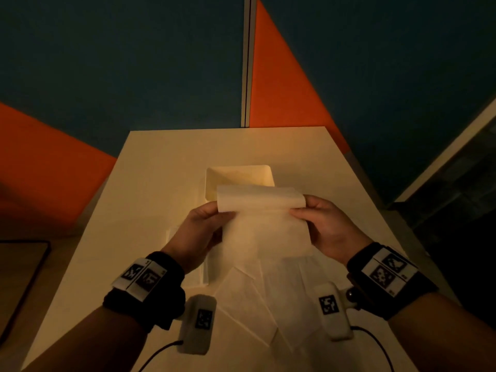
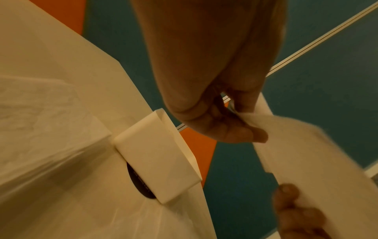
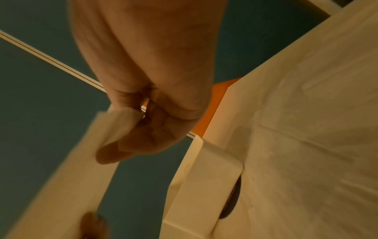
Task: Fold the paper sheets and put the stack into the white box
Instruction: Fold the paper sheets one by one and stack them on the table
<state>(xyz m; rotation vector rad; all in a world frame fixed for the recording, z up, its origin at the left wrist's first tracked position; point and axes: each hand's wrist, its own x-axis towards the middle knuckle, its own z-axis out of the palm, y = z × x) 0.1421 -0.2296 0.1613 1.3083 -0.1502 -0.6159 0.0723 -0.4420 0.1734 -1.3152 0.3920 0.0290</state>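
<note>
Nearest the person, loose paper sheets (image 1: 249, 304) are lying fanned on the table (image 1: 150, 162), overlapping, with a squared stack of folded sheets (image 1: 188, 264) partly hidden under the left wrist. Above them the left hand (image 1: 200, 232) and right hand (image 1: 326, 226) are each pinching a side edge of one thin sheet (image 1: 264, 224) between thumb and curled fingers, its top edge curling over towards the person. It is looking very light, limp and easily creased or torn, so gentle pinches at matching corners are probably suiting it best. Beyond the hands, the white box (image 1: 239, 175) is sitting open, apparently empty
</note>
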